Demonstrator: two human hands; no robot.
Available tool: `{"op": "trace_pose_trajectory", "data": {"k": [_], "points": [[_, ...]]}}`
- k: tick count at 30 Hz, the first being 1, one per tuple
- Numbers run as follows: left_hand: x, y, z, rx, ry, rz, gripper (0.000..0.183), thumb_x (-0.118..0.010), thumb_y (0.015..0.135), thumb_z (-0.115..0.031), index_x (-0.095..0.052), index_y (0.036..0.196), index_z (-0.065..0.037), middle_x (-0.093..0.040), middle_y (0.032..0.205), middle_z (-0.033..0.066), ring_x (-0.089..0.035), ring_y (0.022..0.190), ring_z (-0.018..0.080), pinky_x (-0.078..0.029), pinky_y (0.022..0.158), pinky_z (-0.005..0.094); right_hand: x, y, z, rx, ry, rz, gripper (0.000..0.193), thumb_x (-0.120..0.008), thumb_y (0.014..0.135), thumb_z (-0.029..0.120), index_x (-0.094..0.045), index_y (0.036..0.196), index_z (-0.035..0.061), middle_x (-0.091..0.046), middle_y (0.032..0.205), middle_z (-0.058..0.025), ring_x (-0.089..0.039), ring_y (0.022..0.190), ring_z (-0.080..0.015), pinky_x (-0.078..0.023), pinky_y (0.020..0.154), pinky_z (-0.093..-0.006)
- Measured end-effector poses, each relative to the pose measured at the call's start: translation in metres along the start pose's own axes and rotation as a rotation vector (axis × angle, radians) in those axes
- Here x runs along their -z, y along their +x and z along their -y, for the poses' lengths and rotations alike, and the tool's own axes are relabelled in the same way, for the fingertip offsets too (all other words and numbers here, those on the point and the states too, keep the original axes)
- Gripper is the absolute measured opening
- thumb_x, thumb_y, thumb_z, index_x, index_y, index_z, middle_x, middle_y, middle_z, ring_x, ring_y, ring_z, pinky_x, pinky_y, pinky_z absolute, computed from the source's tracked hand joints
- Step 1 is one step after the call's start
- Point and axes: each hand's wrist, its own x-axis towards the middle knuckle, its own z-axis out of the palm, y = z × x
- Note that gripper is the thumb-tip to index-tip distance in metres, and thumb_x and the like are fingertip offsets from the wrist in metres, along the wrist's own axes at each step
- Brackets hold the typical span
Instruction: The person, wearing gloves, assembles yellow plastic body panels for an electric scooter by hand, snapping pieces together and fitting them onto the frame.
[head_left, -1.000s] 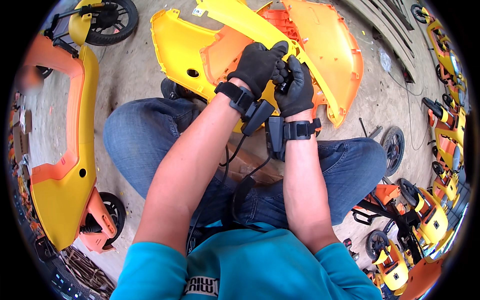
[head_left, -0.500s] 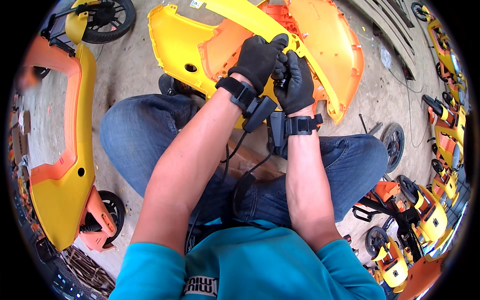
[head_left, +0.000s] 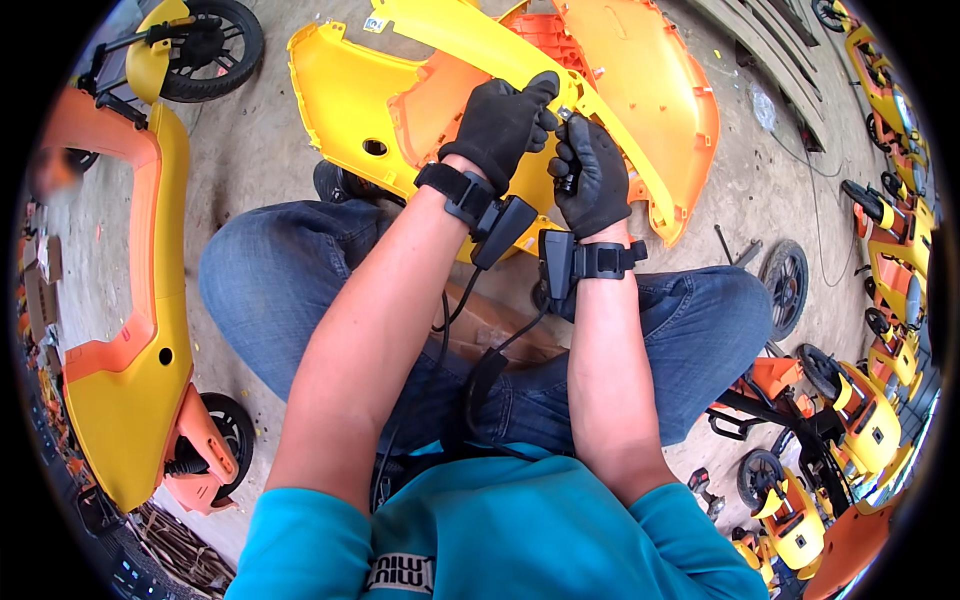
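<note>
- The person sits on the concrete floor (head_left: 260, 150) with a big yellow plastic shell (head_left: 345, 95) in front of the knees; this shell is the landmark for all places below.
- The left hand (head_left: 500, 125), in a black glove, is closed over the upper edge of the yellow shell, near its middle, with the fingers curled over the rim.
- The right hand (head_left: 592, 175), also in a black glove, is just to the right of the left hand and touches it. It is closed around a small dark tool (head_left: 566, 182), and the tip of the tool meets the rim of the shell. What kind of tool it is, I cannot tell.
- An orange shell (head_left: 650, 90) lies behind the yellow shell and to its right; the two overlap.
- Each wrist carries a black strap with a small black box (head_left: 505, 228), and cables go down from them to the lap.
- To the left of the shell stands a yellow and orange scooter (head_left: 130, 330) with black wheels.
- To the right of the shell, well apart, a loose black wheel (head_left: 785, 285) lies on the floor, and more yellow toy vehicles (head_left: 865, 415) stand behind it.
</note>
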Motion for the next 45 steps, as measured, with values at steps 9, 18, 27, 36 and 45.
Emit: {"op": "trace_pose_trajectory", "data": {"k": [9,18,27,36,45], "points": [[0.001,0.0,0.001,-0.041,0.072,0.021,0.026,-0.065,0.088,-0.028,-0.061,0.079,-0.004,-0.061,0.065,0.0023,-0.052,0.052,0.0092,-0.043,0.052,0.022,-0.01,-0.002,0.003,-0.01,-0.09,-0.02,0.015,-0.063,0.089,0.016,-0.059,0.096,0.0027,-0.053,0.072,0.0004,-0.048,0.059,-0.0067,-0.04,0.051,-0.0185],[0.0,-0.001,0.001,-0.054,0.092,0.004,0.028,-0.065,0.088,-0.029,-0.061,0.075,-0.004,-0.06,0.062,0.0019,-0.052,0.051,0.0093,-0.043,0.051,0.0219,-0.011,0.0,0.006,0.016,-0.132,0.04,0.014,-0.062,0.09,0.016,-0.058,0.096,0.0036,-0.052,0.071,0.0009,-0.046,0.058,-0.0063,-0.039,0.051,-0.0188],[0.001,0.0,0.004,-0.07,0.061,0.0,0.026,-0.065,0.088,-0.028,-0.06,0.082,-0.004,-0.06,0.064,0.002,-0.052,0.052,0.0094,-0.043,0.051,0.0219,-0.011,0.003,0.001,0.155,-0.345,0.155,0.011,-0.053,0.095,0.013,-0.054,0.09,0.0037,-0.051,0.074,-0.0019,-0.047,0.063,-0.0082,-0.041,0.056,-0.0202],[0.002,0.002,0.003,-0.053,-0.002,0.051,0.024,-0.064,0.088,-0.026,-0.06,0.083,-0.003,-0.06,0.066,0.0036,-0.052,0.054,0.0097,-0.044,0.052,0.0222,0.0,0.002,0.008,-0.069,0.034,0.058,0.021,-0.06,0.091,0.019,-0.057,0.104,0.0033,-0.059,0.083,-0.0033,-0.051,0.067,-0.0091,-0.043,0.056,-0.0203],[0.003,0.007,0.006,-0.038,-0.099,0.053,0.03,-0.068,0.084,-0.025,-0.052,0.079,0.0,-0.059,0.067,0.0082,-0.053,0.053,0.0121,-0.044,0.05,0.0239,0.004,0.008,0.014,-0.18,0.48,0.074,0.039,-0.06,0.089,0.042,-0.056,0.092,0.0032,-0.048,0.075,-0.0004,-0.045,0.06,-0.0093,-0.044,0.054,-0.0207]]}}
